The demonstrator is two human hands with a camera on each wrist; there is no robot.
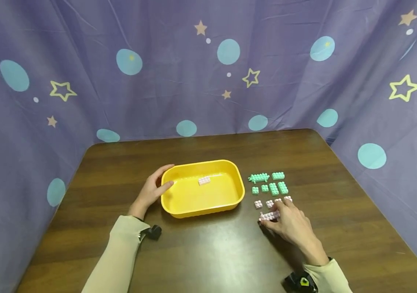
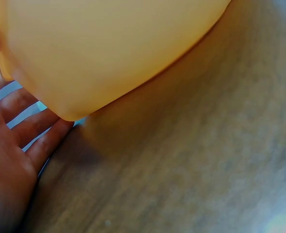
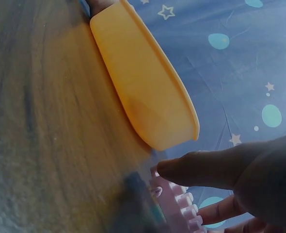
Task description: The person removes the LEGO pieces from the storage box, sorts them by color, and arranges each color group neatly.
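Note:
At the left end of a yellow plastic bin (image 1: pixel 202 208), my left hand (image 1: pixel 151 190) holds the rim, thumb over the inside and fingers along the outer wall. One pale pink toy brick (image 1: pixel 204 180) lies inside the bin. To the right of it, my right hand (image 1: pixel 293 223) pinches a long pink studded brick (image 1: pixel 267 216) with small side knobs between thumb and fingers. In the right wrist view, the thumb lies at one end of this long pink brick (image 3: pixel 176 206). Small pink bricks (image 1: pixel 258 204) sit just beyond the right hand, partly hidden by its fingers.
Several green bricks (image 1: pixel 273 189) lie in rows behind the pink ones, among them a long green piece (image 1: pixel 258 178) with side knobs. Everything stands on a brown wooden table (image 1: pixel 208 252). A purple patterned curtain (image 1: pixel 179 81) hangs behind it.

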